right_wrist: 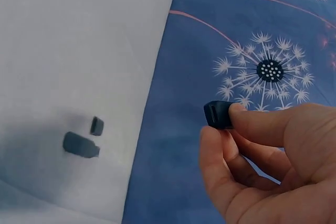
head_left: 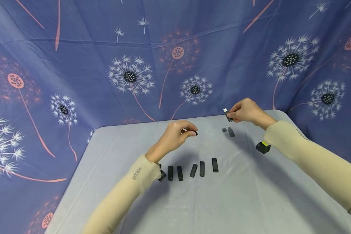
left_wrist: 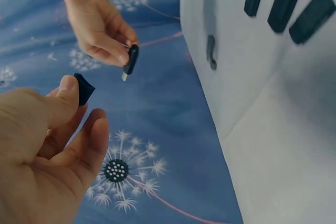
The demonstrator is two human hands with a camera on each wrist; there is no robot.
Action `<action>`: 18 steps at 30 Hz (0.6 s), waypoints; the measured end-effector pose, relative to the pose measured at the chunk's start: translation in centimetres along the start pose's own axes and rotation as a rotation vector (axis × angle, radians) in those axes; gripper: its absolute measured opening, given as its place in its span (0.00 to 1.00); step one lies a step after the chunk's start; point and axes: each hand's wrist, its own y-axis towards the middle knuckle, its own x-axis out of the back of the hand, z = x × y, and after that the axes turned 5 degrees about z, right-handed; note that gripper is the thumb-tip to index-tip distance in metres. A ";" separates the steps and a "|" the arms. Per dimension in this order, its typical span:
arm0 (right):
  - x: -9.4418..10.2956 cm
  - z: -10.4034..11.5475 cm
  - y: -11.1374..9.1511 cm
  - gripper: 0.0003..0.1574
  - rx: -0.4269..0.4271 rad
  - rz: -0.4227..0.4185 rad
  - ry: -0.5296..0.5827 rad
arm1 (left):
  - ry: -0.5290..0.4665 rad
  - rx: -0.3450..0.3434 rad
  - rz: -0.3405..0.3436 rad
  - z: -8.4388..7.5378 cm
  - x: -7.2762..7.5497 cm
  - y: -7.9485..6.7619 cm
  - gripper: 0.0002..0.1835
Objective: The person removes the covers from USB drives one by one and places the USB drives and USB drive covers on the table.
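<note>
My left hand (head_left: 175,134) pinches a small black cap (left_wrist: 84,91) between thumb and fingertips, above the table. Off to the right and farther back, my right hand (head_left: 247,111) holds a black USB stick (head_left: 228,115) by its body. Its bare metal plug (head_left: 225,110) points up and left in the head view. In the right wrist view, the dark end of the stick (right_wrist: 217,114) shows between thumb and fingers. Below that hand, an uncapped USB stick (head_left: 231,132) and a loose cap (head_left: 224,130) lie close together, apart, on the table.
Several black USB sticks lie in a loose row across the middle of the white table (head_left: 240,198), among them one stick (head_left: 179,173) near my left wrist and another stick (head_left: 214,165) at the row's right end. A blue dandelion-print cloth (head_left: 163,81) hangs behind the table.
</note>
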 end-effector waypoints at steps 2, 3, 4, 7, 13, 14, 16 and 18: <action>-0.1 0.3 0.4 0.21 -0.010 0.001 0.015 | 0.025 0.000 0.029 0.2 0.1 0.7 0.07; -0.1 0.3 0.7 0.21 -0.013 0.001 0.025 | 0.040 -0.001 0.046 0.2 0.2 1.0 0.07; -0.2 0.5 1.0 0.21 -0.021 0.000 0.038 | 0.059 -0.001 0.060 0.4 0.3 1.3 0.07; -0.4 0.7 1.9 0.22 -0.039 -0.011 0.089 | 0.090 0.014 0.091 0.7 0.6 2.1 0.07; -1.2 0.5 3.3 0.23 -0.084 -0.020 0.146 | 0.082 0.081 0.111 1.4 1.0 3.7 0.07; -1.4 0.3 3.4 0.22 -0.091 -0.015 0.147 | 0.085 0.089 0.114 1.6 1.0 3.9 0.07; -1.7 -0.1 3.6 0.22 -0.111 -0.010 0.151 | 0.088 0.111 0.126 1.8 0.9 4.3 0.08; -2.1 -0.5 3.8 0.21 -0.135 -0.005 0.162 | 0.087 0.133 0.139 2.1 0.7 4.6 0.08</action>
